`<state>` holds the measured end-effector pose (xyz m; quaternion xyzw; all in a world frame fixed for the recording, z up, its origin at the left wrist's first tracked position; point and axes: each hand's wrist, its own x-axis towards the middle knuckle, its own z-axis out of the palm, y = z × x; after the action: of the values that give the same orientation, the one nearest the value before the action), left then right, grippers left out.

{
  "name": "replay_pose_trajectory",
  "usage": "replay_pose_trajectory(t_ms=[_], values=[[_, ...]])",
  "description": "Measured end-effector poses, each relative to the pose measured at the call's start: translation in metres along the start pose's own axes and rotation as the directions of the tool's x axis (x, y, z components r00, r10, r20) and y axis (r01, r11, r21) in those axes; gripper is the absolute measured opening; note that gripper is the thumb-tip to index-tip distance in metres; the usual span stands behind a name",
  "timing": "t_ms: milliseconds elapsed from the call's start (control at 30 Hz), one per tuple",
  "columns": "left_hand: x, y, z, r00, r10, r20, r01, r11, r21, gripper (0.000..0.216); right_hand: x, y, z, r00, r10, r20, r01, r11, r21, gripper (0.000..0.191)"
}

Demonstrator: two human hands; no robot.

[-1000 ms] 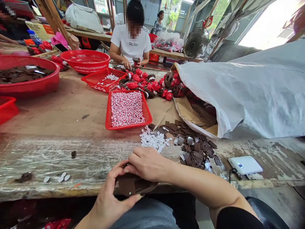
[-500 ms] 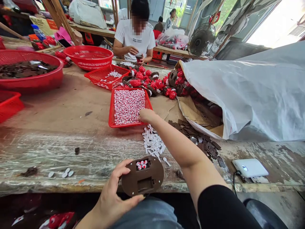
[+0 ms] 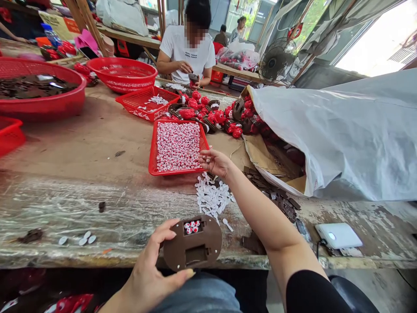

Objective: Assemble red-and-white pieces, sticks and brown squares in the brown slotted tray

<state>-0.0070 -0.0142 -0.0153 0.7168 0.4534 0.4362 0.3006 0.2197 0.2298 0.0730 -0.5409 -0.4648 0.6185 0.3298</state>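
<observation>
My left hand (image 3: 148,261) grips the left edge of a brown oval plastic base (image 3: 172,248) above my lap, thumb below and fingers on top. Several red-and-white balls sit in the upper of its two recesses; the lower recess holds none. My right hand (image 3: 216,163) is at the right rim of a red tray (image 3: 153,158) filled with small red-and-white balls (image 3: 177,145). Its palm is turned partly up, fingers curled around a few of these balls. White spoon-shaped pieces (image 3: 211,195) lie in a pile just below that hand.
Red-and-brown toys (image 3: 208,113) spill from a large white sack (image 3: 325,130) at the right. Red baskets (image 3: 124,74) stand at the back left. Dark flat pieces lie by the sack, near a white power bank (image 3: 339,235). A co-worker (image 3: 187,52) sits opposite, handling a toy.
My right hand has come out of the balls to the tray's right rim and turned its palm up, with a few balls in its fingers. My left hand still holds the base.
</observation>
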Motion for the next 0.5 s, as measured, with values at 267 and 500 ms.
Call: replay_pose_trajectory(t_ms=[267, 500], values=[[-0.004, 0.002, 0.001, 1.0, 0.021, -0.001, -0.021, 0.999, 0.038, 0.056, -0.002, 0.005, 0.001, 0.999, -0.009, -0.039, 0.017, 0.976, 0.219, 0.04], [-0.002, 0.005, -0.005, 0.999, 0.023, 0.044, -0.027, 0.997, 0.075, 0.054, 0.029, -0.002, -0.055, 0.83, -0.286, -0.478, 0.137, 0.936, -0.323, 0.023]])
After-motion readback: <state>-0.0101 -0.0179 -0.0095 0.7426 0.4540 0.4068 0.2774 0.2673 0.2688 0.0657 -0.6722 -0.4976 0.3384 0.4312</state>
